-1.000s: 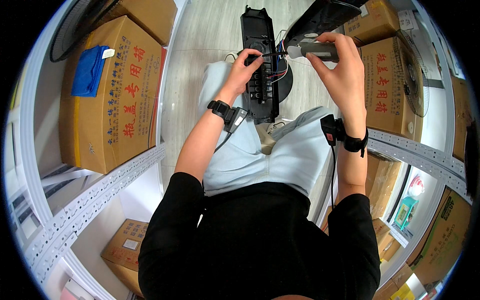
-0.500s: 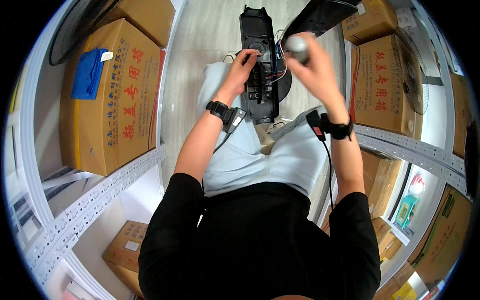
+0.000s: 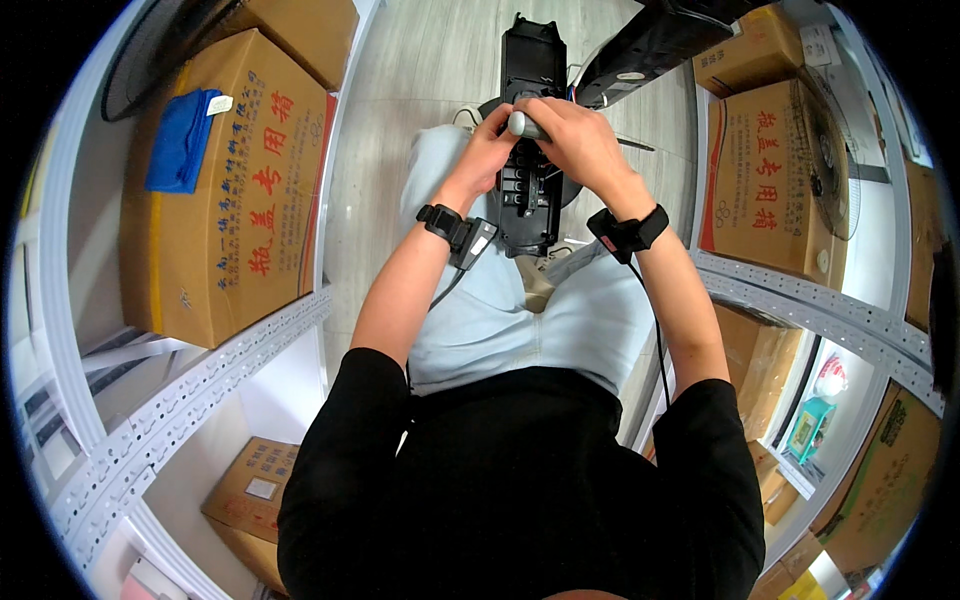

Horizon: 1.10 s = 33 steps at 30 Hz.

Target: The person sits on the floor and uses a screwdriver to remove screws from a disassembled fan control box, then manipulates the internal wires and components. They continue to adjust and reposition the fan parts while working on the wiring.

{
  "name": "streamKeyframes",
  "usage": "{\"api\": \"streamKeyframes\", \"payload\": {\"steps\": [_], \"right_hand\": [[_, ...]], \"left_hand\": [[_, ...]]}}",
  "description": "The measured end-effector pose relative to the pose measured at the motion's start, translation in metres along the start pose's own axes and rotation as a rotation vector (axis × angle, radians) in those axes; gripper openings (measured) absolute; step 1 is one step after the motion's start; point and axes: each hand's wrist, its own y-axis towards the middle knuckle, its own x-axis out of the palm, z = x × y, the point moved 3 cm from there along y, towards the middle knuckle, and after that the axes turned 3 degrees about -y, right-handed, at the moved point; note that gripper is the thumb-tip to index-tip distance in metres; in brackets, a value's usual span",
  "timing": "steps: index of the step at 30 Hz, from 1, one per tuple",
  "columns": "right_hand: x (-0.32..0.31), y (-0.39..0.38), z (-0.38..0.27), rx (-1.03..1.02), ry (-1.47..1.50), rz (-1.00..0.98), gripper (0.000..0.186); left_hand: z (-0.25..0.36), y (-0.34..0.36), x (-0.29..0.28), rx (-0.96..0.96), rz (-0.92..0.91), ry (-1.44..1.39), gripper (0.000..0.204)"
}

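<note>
Large red characters run down the side of the big left carton, with smaller blue characters beside them. Red characters also mark the right carton. The lower left carton bears dark blue characters above a white label whose print is too small to read. Green printing and a dark block stand on the far right carton. The pale oval sticker on the black casing is illegible.

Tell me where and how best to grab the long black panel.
Probably by the near end of the long black panel, from the person's side: that end is narrow and clear of the left hand and right hand, which partly cover its middle.
</note>
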Motion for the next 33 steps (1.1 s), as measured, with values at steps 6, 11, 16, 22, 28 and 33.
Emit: {"api": "streamKeyframes", "payload": {"steps": [6,11,16,22,28,33], "right_hand": [[-0.004,0.002,-0.003,0.021,0.003,-0.013,0.029],[0.000,0.019,0.024,0.271,0.022,0.188,0.031],[0.006,0.041,0.049,0.376,-0.030,0.201,0.033],[-0.033,0.020,0.041,0.525,0.157,0.272,0.028],[-0.113,-0.015,0.005,0.302,-0.107,0.395,0.034],[-0.131,-0.045,-0.019,0.503,0.150,0.374,0.031]], "left_hand": [[0.001,-0.001,0.000,0.007,0.024,0.008,0.015],[0.013,-0.005,0.007,0.016,-0.074,0.040,0.023],[0.020,-0.008,0.011,0.070,-0.129,0.115,0.039],[0.026,-0.009,0.015,0.142,-0.098,-0.002,0.067],[0.025,-0.008,0.008,0.076,0.128,-0.086,0.086],[0.012,0.003,-0.006,-0.013,0.109,-0.250,0.051]]}}
